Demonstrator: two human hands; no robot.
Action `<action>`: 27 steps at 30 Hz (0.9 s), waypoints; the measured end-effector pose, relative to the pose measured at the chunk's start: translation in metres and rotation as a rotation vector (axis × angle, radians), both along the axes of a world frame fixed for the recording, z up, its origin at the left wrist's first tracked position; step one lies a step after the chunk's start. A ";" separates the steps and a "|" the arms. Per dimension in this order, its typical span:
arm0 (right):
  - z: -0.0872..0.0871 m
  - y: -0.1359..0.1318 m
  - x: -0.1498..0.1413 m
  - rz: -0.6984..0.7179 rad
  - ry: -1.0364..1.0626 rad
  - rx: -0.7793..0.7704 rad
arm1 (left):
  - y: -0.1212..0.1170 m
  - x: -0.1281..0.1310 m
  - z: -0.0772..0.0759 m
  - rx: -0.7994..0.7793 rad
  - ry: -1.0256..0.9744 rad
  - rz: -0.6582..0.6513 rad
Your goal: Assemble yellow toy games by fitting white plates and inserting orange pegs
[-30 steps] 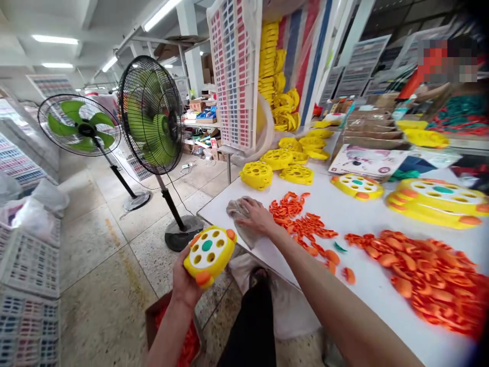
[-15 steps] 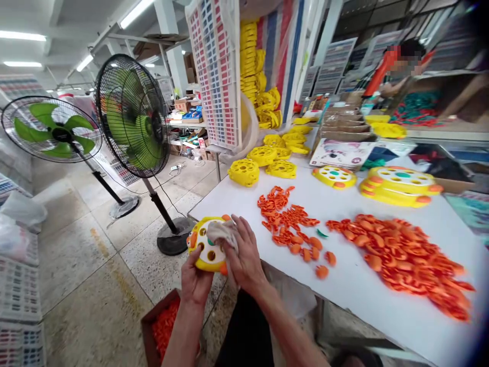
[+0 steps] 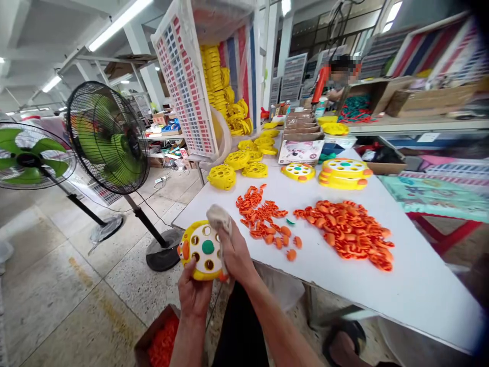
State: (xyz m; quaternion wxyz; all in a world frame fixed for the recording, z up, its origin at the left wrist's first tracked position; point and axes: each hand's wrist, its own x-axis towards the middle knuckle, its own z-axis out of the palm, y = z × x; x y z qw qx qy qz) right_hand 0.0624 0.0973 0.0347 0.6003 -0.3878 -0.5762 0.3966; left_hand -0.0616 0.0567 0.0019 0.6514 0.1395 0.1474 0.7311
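My left hand (image 3: 194, 290) grips the lower edge of a yellow duck-shaped plastic toy (image 3: 201, 247), its thumb on the white, holed face with a green centre. The toy is tilted up in front of the table's near-left corner, its orange beak to the left. My right hand (image 3: 236, 255) is closed on a crumpled whitish cloth (image 3: 219, 216) at the toy's right edge. Right of my hands, small orange plastic parts (image 3: 263, 214) lie scattered on the white table (image 3: 305, 285). A larger heap of orange parts (image 3: 351, 234) lies further right.
Yellow shells (image 3: 237, 160) and finished-looking duck toys (image 3: 344, 173) stand towards the table's back, beside a divided carton (image 3: 300, 152). Left are two floor fans (image 3: 109, 137). A box of orange parts (image 3: 162, 341) sits on the floor below. Another person (image 3: 324, 81) is behind.
The cloth has lifted off the toy's centre to its upper right edge, baring the green centre. My view has swung right, shifting the surroundings leftward.
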 end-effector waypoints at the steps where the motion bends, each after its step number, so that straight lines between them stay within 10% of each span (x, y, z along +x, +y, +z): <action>1: 0.003 0.006 -0.001 -0.006 -0.009 -0.029 | 0.000 0.004 0.001 -0.007 0.003 0.016; 6: -0.028 -0.040 -0.006 -0.097 -0.192 0.031 | 0.013 -0.002 0.008 -0.183 0.020 0.035; 10: -0.045 -0.082 0.031 0.140 -0.009 -0.080 | 0.021 -0.015 0.015 -0.250 0.041 0.131; 15: -0.016 -0.033 0.076 -0.079 0.313 -0.448 | 0.011 0.002 0.014 -0.151 0.018 0.037; 20: 0.007 0.014 0.057 -0.067 0.206 -0.074 | -0.001 0.025 0.011 -0.148 0.045 -0.096; 27: -0.013 -0.025 0.036 -0.026 0.132 -0.133 | -0.006 0.024 0.030 -0.210 0.097 -0.005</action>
